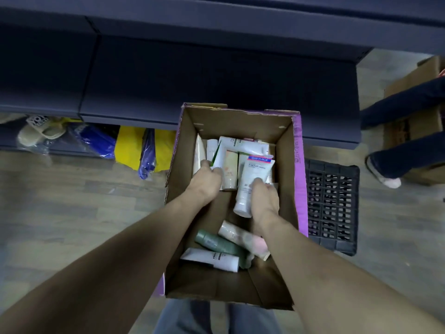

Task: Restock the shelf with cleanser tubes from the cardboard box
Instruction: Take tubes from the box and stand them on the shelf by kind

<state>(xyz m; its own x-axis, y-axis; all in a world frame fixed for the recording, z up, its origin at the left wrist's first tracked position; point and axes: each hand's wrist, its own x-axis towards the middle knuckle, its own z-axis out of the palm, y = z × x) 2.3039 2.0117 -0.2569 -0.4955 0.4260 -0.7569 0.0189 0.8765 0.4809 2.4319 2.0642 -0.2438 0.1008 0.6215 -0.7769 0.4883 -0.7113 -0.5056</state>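
Observation:
An open cardboard box (286, 165) with purple outer sides stands on the floor below me, holding several cleanser tubes. My right hand (263, 201) is inside it, shut on a white tube (252, 182) with a pink and blue crimped end. My left hand (207, 183) reaches into the box's far left part, its fingers curled on a white tube with a green stripe (222, 153). A green tube (216, 244), a pinkish tube (238, 235) and a white tube (212, 257) lie at the near end. The dark blue shelf (204, 75) runs across the top.
A black plastic crate (332, 206) sits right of the box. Another person's legs (404, 150) and a second cardboard box (409, 85) are at the far right. Yellow and blue bags (134, 150) and slippers (41, 131) lie under the shelf at left. Wooden floor all around.

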